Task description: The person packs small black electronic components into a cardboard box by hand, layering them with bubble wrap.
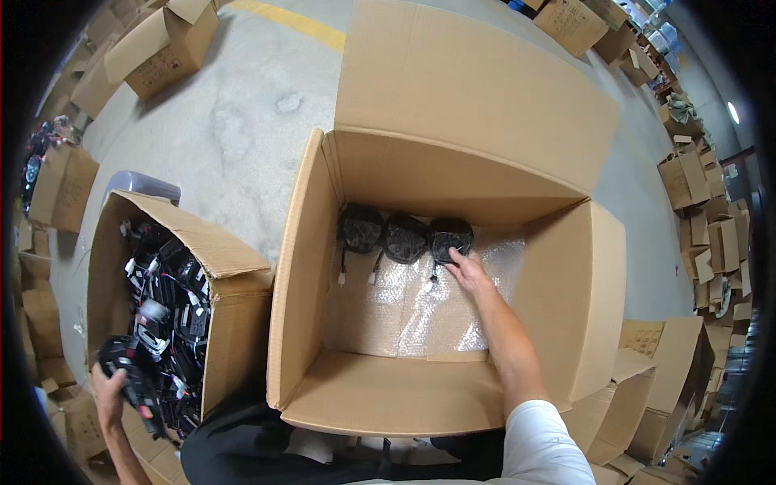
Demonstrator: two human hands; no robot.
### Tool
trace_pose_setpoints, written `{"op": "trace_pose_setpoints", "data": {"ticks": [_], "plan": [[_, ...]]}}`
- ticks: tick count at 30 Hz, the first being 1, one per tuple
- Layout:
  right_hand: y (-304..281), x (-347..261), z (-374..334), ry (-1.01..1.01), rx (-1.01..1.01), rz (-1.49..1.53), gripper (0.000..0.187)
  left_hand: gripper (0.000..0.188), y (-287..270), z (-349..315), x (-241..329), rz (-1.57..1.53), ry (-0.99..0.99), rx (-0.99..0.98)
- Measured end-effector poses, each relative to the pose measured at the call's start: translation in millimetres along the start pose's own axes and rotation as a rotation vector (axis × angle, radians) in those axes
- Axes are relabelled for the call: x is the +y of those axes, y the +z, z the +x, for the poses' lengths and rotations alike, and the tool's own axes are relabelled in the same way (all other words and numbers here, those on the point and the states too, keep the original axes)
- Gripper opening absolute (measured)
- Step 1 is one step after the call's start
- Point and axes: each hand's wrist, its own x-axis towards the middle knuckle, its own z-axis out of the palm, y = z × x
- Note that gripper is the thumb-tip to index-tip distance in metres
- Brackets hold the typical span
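Inside the large open cardboard box, three rounded black parts lie in a row along the far side, each with a short cable and a white connector. My right hand reaches in and grips the near edge of the rightmost black part. Beside it are the middle black part and the left black part. Bubble wrap covers the box bottom. At the left, my left hand is closed around a black part, partly blurred, over a smaller carton filled with black cabled parts.
The large box's far flap leans outward over the grey floor. Behind the smaller carton stands a grey plastic bin. Another open carton is at the far left, and stacked cartons line the right side.
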Motion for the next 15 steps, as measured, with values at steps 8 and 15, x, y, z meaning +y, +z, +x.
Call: {"op": "trace_pose_setpoints", "data": {"ticks": [8,15], "plan": [[77,-36,-43,-0.136,0.47,-1.533,0.078,0.046,64,-25,165,-0.379,0.083,0.153],[285,-109,-277,-1.489,-0.393,-1.182,0.057,0.04,142,-50,265,-0.391,0.234,-0.208]]}}
